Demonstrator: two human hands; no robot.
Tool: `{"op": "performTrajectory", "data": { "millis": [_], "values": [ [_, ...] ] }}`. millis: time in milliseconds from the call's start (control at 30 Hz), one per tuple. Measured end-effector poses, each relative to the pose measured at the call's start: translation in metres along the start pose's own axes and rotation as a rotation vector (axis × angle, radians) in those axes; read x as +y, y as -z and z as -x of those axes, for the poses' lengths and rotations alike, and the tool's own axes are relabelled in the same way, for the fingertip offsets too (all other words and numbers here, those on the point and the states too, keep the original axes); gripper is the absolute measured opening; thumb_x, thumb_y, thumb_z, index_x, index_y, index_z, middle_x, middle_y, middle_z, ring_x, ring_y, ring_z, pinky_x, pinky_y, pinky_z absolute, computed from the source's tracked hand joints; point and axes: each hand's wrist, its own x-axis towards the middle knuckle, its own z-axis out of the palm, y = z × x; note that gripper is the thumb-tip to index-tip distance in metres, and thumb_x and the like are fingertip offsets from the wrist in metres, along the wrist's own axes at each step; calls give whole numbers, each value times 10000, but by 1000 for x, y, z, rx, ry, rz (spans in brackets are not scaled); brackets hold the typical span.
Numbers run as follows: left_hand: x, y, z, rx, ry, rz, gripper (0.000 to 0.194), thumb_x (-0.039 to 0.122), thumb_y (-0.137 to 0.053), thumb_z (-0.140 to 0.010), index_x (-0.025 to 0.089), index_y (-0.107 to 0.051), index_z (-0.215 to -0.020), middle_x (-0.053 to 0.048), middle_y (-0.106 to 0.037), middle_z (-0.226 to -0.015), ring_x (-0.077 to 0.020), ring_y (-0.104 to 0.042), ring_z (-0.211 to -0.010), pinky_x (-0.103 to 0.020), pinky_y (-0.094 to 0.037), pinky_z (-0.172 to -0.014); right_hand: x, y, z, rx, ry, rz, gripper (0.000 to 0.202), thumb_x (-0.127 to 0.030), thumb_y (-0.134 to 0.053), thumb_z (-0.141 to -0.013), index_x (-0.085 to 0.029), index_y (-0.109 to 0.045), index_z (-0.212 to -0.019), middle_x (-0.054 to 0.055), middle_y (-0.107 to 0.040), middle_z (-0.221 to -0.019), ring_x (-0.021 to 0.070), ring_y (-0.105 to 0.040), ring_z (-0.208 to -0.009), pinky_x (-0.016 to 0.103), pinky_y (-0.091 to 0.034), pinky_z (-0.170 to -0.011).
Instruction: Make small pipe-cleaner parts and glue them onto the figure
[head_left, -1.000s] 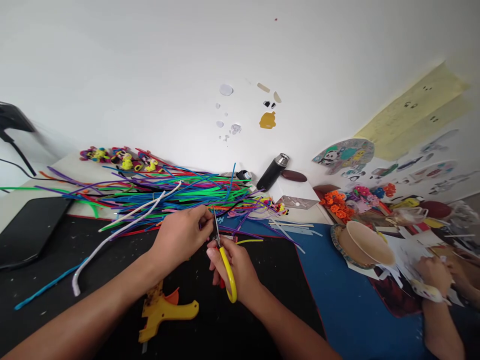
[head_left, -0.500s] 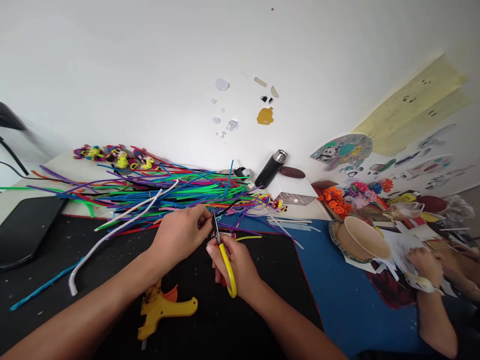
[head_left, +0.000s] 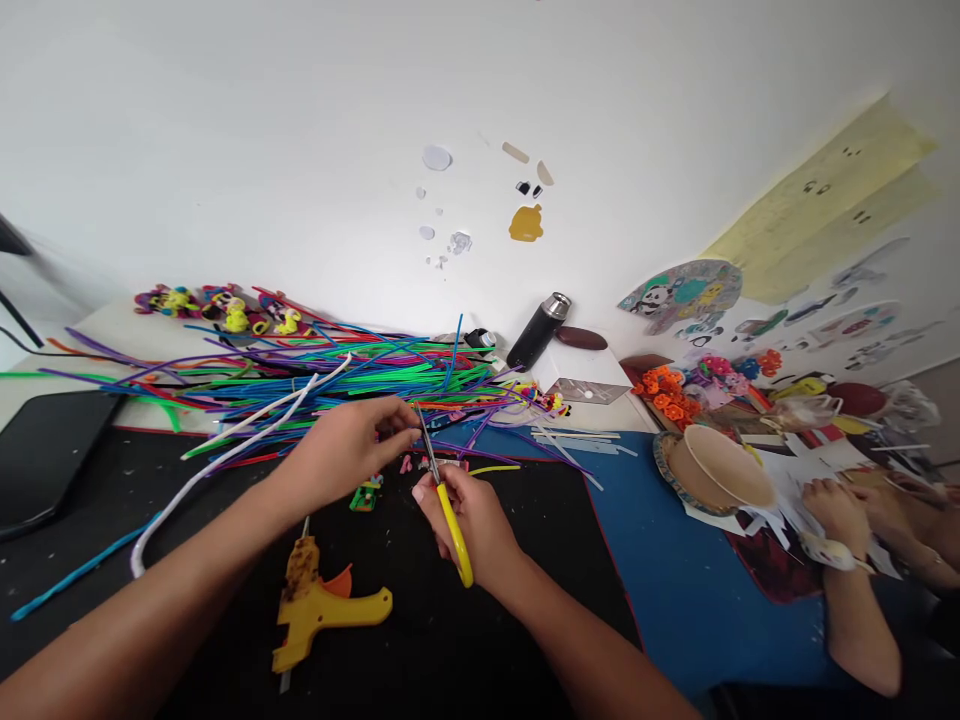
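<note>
My right hand is closed around the yellow handles of a pair of scissors, whose blades point up and away from me. Beside the blade tips is my left hand, its thumb and index finger apart; nothing shows clearly between them. Behind both hands spreads a heap of coloured pipe cleaners, mostly blue, green and purple. A small green piece lies under the left hand on the black mat. Nearer to me rests a yellow glue gun with an orange trigger.
A black phone lies at the left. A black flask and a white box stand behind. Glue sticks lie on the blue mat. To the right are a bowl and another person's hands.
My left hand's thumb and index finger have parted, and the hand has shifted slightly left. The small green piece beneath it has come into view. The scissors stay in my right hand.
</note>
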Motion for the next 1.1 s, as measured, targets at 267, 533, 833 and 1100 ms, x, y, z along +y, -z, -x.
{"op": "performTrajectory", "data": {
  "millis": [267, 533, 833, 1100],
  "values": [
    [-20, 42, -1, -78, 48, 30, 629, 823, -625, -926, 233, -801, -1057, -36, -811, -932, -247, -706, -836, -299, -504, -730, 0, -1, 0, 20, 39, 13, 324, -540, -727, -1008, -233, -637, -953, -52, -572, -680, 102, -502, -461, 226, -389, -480],
    [-6, 33, 0, -132, 29, 83, 617, 798, -602, -939, 217, -791, -1025, -34, -778, -873, -238, -690, -801, -299, -511, -713, 3, -4, -1, 19, 23, 27, 340, -562, -733, -1002, -235, -654, -952, -41, -595, -700, 103, -506, -465, 224, -390, -474],
    [-4, 14, 1, -157, -7, 34, 481, 646, -542, -996, 225, -773, -968, -15, -761, -839, -205, -656, -728, -281, -474, -671, 6, -4, 0, 9, 20, -12, 341, -560, -732, -1000, -227, -659, -987, -44, -577, -709, 99, -499, -485, 214, -396, -477],
    [3, 4, 1, -124, -7, -7, 390, 550, -525, -978, 227, -731, -902, 0, -729, -746, -192, -612, -648, -279, -430, -617, 16, -6, -2, 0, -15, -71, 355, -587, -715, -1012, -239, -653, -1026, -64, -559, -672, 94, -487, -438, 206, -379, -443]
  ]
}}
